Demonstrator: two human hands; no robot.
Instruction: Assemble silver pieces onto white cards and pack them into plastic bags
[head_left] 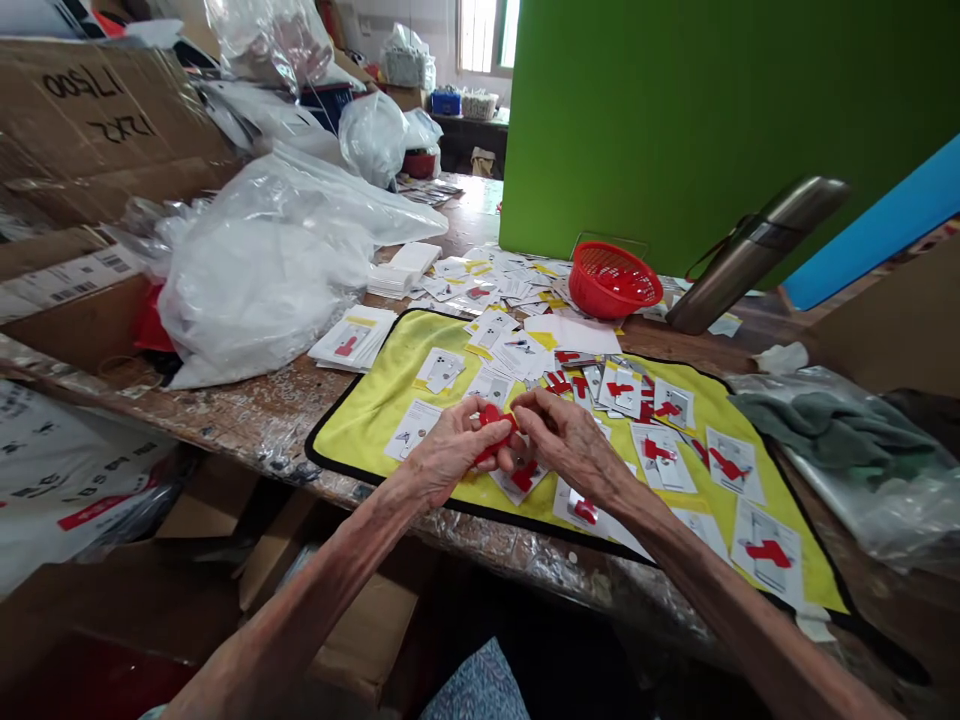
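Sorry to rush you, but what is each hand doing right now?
Left hand: closed, holding a red piece.
Right hand: closed, pinching the same red piece.

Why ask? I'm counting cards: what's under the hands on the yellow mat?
Below the left hand and right hand, a white card with a red shape lies on the yellow mat. They and the red piece held cover what lies directly beneath.

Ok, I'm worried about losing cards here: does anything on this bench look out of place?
Yes: the white cards lie scattered and overlapping across the yellow mat rather than stacked, and the steel flask leans at a tilt instead of standing upright.
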